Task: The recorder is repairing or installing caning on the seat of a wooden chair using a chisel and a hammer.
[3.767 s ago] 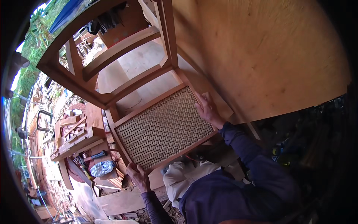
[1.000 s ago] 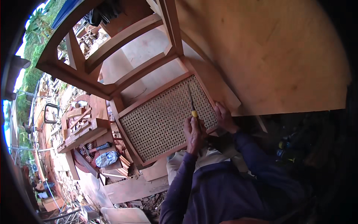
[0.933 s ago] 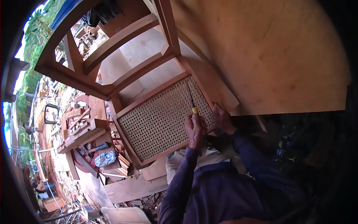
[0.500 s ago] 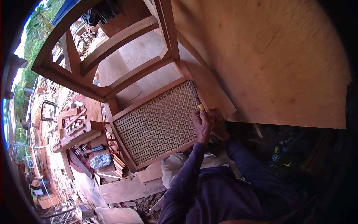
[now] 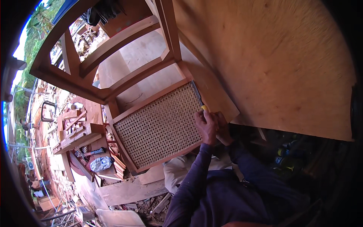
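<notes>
A wooden chair frame [image 5: 124, 81] lies tilted in front of me, with a woven cane panel [image 5: 159, 126] set into it. Both my hands are at the panel's lower right corner. My left hand [image 5: 206, 126] is closed around a tool with a yellow handle [image 5: 204, 108]. Its thin blade [image 5: 196, 92] runs up along the panel's right rail. My right hand [image 5: 224, 128] sits close beside the left, against the rail's outer edge. The left hand partly hides it, so its grip cannot be made out.
A large plywood sheet [image 5: 283, 56] leans on the right, behind the chair. To the left a cluttered workbench [image 5: 75, 130] holds wood offcuts, a hammer-like tool [image 5: 92, 152] and a crumpled silvery wrap [image 5: 100, 164]. Boards and scraps [image 5: 132, 191] lie on the ground below.
My left hand came up from the panel's lower left corner and took the yellow-handled tool. Over the last second both hands slid with it down the right rail toward the corner.
</notes>
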{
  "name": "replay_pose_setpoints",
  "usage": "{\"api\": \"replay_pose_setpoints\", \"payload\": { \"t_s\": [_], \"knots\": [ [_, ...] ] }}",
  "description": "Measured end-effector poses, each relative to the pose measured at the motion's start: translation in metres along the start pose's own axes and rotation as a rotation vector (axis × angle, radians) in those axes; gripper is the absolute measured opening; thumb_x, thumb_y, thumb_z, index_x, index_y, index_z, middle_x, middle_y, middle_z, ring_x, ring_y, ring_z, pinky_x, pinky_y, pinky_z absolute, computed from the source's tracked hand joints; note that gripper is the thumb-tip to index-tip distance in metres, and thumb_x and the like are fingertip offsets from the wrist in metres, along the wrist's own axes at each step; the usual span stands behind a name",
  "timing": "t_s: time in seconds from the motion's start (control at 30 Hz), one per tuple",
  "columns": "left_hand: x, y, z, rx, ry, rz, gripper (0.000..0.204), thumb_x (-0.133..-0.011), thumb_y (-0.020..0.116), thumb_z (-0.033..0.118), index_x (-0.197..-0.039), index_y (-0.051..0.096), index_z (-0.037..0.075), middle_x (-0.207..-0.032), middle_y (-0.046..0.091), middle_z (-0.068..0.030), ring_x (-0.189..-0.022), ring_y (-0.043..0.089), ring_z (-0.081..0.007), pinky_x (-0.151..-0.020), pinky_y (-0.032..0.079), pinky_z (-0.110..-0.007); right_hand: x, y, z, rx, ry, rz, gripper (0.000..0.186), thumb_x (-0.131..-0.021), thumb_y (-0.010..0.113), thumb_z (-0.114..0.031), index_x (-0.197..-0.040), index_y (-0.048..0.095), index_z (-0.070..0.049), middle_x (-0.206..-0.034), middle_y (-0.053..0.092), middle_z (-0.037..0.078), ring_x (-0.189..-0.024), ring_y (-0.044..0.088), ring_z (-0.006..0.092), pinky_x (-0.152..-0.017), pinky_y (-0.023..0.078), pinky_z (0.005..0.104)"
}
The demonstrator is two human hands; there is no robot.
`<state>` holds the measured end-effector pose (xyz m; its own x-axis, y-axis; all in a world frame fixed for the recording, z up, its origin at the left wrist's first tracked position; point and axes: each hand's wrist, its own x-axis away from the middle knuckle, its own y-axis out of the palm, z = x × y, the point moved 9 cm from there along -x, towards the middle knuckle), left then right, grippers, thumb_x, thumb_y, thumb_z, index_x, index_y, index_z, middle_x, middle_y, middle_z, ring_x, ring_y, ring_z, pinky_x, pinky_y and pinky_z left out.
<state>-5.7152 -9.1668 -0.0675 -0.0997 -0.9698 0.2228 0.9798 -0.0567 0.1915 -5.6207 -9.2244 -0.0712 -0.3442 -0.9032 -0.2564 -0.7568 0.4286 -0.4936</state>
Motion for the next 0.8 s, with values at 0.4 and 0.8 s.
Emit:
{"api": "replay_pose_setpoints", "payload": {
  "t_s": [0.4,0.8],
  "knots": [
    [0.005,-0.007,0.013,-0.153,-0.040,0.047,0.021,-0.113,0.061,0.023,-0.108,0.054,0.003,-0.079,0.066,-0.0089,-0.058,0.062,-0.0128,-0.048,0.048,-0.028,0.008,-0.024,0.004,-0.072,-0.046,0.166,0.042,-0.112,0.047,-0.033,-0.118,0.072,0.000,-0.102,0.061,0.019,-0.095,0.064,0.0373,-0.084,0.052,0.0463],
    [0.025,-0.031,0.060,0.200,-0.069,-0.019,0.022,-0.116,0.054,0.033,-0.114,0.053,0.011,-0.088,0.064,-0.0057,-0.052,0.052,-0.0088,-0.040,0.041,-0.024,0.008,-0.033,0.006,-0.052,-0.036,0.163,0.031,-0.108,0.051,-0.017,-0.122,0.072,0.002,-0.102,0.062,0.019,-0.097,0.065,0.0396,-0.087,0.053,0.0466]
  ]
}}
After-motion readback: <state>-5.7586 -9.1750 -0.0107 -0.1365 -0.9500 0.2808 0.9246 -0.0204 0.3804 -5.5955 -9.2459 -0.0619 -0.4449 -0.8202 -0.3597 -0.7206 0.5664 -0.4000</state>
